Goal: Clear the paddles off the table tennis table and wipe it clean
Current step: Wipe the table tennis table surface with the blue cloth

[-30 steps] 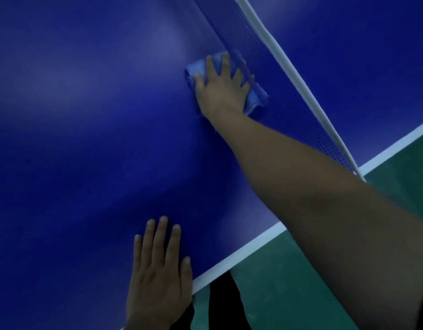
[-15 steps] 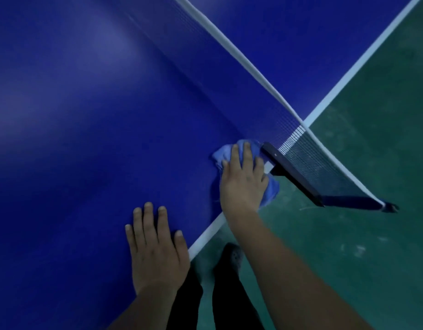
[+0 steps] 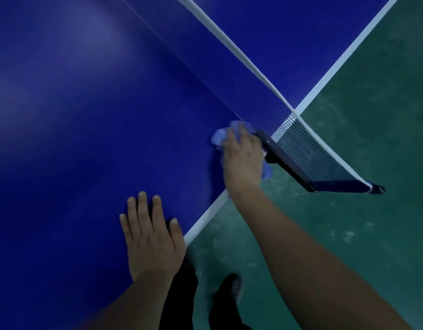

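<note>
Since the frame half a second earlier, little is changed: the right hand point(image 3: 242, 160) is kept on the light blue cloth point(image 3: 219, 136) at the bench corner by the net post, shifted only slightly, and its outline is blurred. That hand is laid palm down over the cloth, the fingers point(image 3: 232, 139) stretched forward and pressed on it rather than curled round it; part of the cloth is seen past the fingertips and part hangs over the bench edge below the wrist. The left hand point(image 3: 152, 236) is spread flat on the blue bench point(image 3: 74, 139), its fingers straight and close together, nothing held, the thumb just beside the white edge line point(image 3: 205, 217). The black net clamp point(image 3: 286, 160) is touched or nearly touched by the right hand; which cannot be told. The net point(image 3: 301, 144) with its white top band point(image 3: 229, 44) runs diagonally across the bench and overhangs the green floor point(image 3: 348, 234). Wide bare blue surface is left open to the left of both hands. A dark shoe point(image 3: 230, 287) is seen on the floor below the bench edge. No writing or label can be read anywhere.
</note>
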The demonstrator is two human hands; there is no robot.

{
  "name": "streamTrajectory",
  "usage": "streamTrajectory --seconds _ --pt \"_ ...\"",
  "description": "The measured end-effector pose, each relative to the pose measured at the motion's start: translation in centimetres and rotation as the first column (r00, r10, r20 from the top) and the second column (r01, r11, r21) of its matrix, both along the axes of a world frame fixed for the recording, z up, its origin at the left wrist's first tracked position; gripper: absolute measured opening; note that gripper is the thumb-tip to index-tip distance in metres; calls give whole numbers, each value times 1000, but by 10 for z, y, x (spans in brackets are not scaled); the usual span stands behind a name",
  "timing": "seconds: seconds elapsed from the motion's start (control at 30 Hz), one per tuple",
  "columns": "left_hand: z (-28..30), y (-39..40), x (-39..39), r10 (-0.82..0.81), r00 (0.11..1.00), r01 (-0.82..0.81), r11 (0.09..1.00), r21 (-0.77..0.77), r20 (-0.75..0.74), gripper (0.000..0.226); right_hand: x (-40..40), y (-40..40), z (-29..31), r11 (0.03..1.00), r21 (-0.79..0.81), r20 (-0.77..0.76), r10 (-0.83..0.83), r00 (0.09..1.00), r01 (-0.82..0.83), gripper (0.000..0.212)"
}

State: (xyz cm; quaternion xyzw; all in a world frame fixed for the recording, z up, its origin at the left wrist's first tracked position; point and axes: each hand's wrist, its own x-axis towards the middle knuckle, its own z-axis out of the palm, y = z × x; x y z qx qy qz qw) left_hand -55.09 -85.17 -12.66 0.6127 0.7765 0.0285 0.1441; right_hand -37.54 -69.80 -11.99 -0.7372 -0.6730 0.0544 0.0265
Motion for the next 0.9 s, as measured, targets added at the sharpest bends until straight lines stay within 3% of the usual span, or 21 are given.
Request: streamTrajectory --seconds 0.17,0.23,0.33,0.4,0.5,0.67,0.73,0.8,0.87,0.9 --pt "1 -1 0 2 1000 -2 1000 4 20 63 73 -69 14 963 -177 19 -205 979 205 44" --pt "2 -1 -1 3 1000 -3 1000 2 19 63 74 -76 24 975 -96 -55 -204 977 199 42" --pt "2 0 0 -3 1000 4 1000 -7 16 63 41 -45 30 992 98 -231 -60 971 84 39" --pt "0 -1 -1 -10 1000 10 1000 -20 3 63 18 -11 13 991 120 -195 78 978 -55 40" --pt "-3 -2 -2 -28 999 27 999 -43 -17 64 -6 49 -10 987 136 -68 96 993 -86 45" --pt "-9 -3 -2 -37 999 35 999 -39 -33 63 -76 147 -1 945 144 -82 306 949 -292 44" --pt "-10 -2 -1 -24 999 22 999 -36 -35 64 -105 150 0 840 131 -72 537 840 -526 41" --pt "-10 -2 -2 -23 1000 22 999 -32 -20 61 -101 105 -7 580 206 -87 813 576 -788 36" --pt "-10 -3 -4 -22 1000 22 1000 -18 3 60 -60 37 -13 367 170 -163 926 341 -914 40" --pt "-10 -3 -4 -22 1000 23 1000 -15 10 60 -33 11 -14 307 153 -182 943 278 -939 41"
